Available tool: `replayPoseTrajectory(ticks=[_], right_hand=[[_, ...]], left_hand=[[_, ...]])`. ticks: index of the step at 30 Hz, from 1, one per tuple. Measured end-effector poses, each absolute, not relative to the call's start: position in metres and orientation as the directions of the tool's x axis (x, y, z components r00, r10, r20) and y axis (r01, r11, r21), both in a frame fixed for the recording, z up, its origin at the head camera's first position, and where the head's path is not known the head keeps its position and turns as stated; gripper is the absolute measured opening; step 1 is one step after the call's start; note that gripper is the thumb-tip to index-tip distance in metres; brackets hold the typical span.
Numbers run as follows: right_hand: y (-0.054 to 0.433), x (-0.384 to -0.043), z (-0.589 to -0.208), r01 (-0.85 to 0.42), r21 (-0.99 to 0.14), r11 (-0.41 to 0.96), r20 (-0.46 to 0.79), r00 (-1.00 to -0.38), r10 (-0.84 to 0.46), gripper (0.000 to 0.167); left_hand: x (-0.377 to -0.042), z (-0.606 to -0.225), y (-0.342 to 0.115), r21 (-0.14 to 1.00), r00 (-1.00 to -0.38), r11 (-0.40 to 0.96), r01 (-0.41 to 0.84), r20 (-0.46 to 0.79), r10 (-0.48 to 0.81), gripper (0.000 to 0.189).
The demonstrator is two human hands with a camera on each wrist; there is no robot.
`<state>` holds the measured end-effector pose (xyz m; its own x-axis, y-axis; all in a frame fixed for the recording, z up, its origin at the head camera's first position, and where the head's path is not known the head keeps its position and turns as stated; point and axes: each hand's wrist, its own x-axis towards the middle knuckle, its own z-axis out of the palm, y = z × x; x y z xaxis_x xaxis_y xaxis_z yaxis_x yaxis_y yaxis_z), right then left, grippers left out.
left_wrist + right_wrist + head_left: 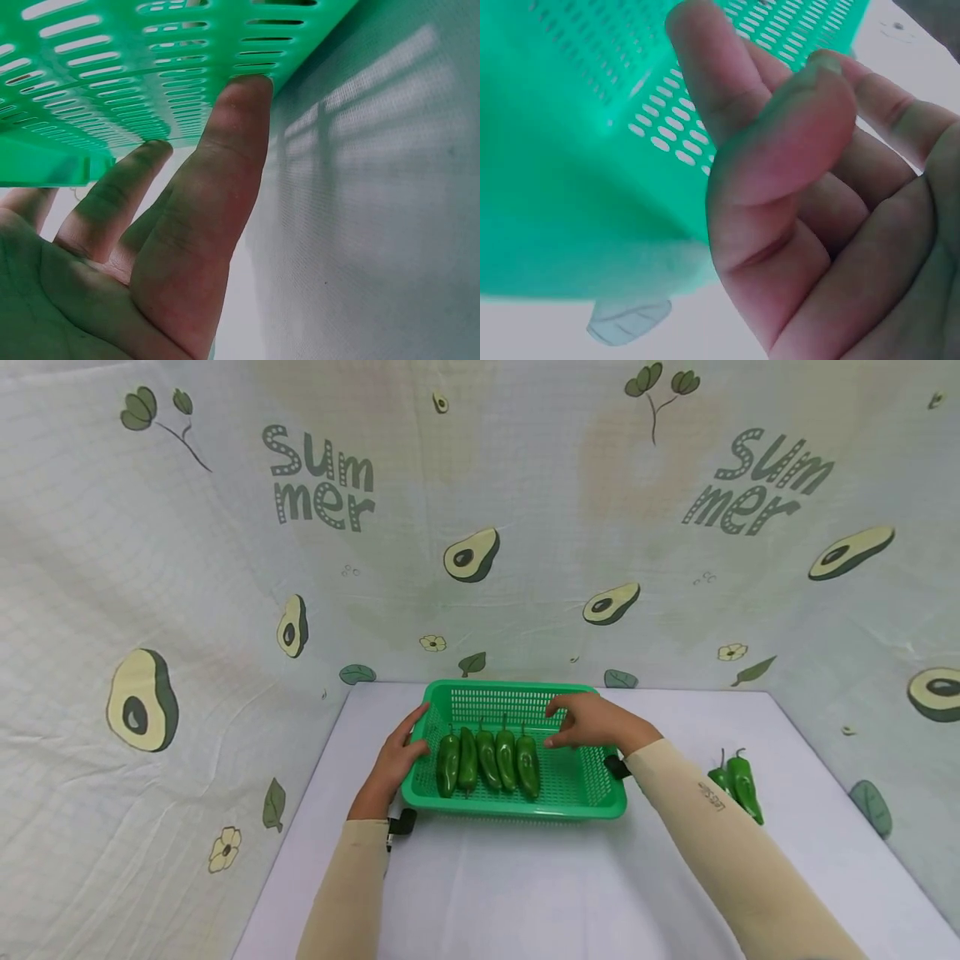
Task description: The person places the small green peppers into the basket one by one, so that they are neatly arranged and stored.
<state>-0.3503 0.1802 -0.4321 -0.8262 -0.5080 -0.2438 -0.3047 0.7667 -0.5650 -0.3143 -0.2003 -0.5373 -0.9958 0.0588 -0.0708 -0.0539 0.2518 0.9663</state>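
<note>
A green plastic basket (pixel 517 812) with slotted walls stands on the white table. Inside it, several green peppers (pixel 486 760) lie side by side, stems toward the back, filling its left and middle part. My left hand (pixel 396 764) holds the basket's left side, thumb over the rim; in the left wrist view its fingers (pixel 217 172) reach along the outer slotted wall. Over the right part of the basket hovers my right hand (pixel 592 722), thumb and forefinger apart and loosely bent, with nothing between them, just right of the rightmost pepper (pixel 527 767).
Two more green peppers (pixel 742 785) lie on the table (pixel 806 860) to the right, one partly hidden by the right sleeve (pixel 720 835). A white cloth (pixel 525 468) printed with avocados hangs around the table's back and sides, close behind the basket.
</note>
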Motion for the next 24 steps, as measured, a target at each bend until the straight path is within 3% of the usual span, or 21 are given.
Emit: replayPoseTrajectory(ticks=[7, 13, 18, 24], right_hand=[[0.205, -0.329, -0.418, -0.358, -0.507, 0.784, -0.131, -0.867, -0.481, 0.059], [0.239, -0.304, -0.420, -0.365, -0.534, 0.762, 0.004, -0.903, -0.429, 0.053], [0.271, -0.283, -0.427, -0.326, -0.510, 0.796, 0.061, -0.937, -0.345, 0.054], [0.305, -0.255, -0.442, -0.217, -0.505, 0.835, 0.043, -0.973, -0.227, 0.059]], left_hand=[[-0.314, -0.536, -0.200, 0.966, -0.995, 0.251, -0.064, -0.082, 0.059, 0.087], [-0.315, -0.537, -0.199, 0.966, -0.995, 0.254, -0.054, -0.074, 0.068, 0.085], [-0.315, -0.538, -0.199, 0.968, -0.994, 0.246, -0.052, -0.073, 0.076, 0.083], [-0.315, -0.537, -0.201, 0.969, -0.994, 0.239, -0.067, -0.086, 0.068, 0.083]])
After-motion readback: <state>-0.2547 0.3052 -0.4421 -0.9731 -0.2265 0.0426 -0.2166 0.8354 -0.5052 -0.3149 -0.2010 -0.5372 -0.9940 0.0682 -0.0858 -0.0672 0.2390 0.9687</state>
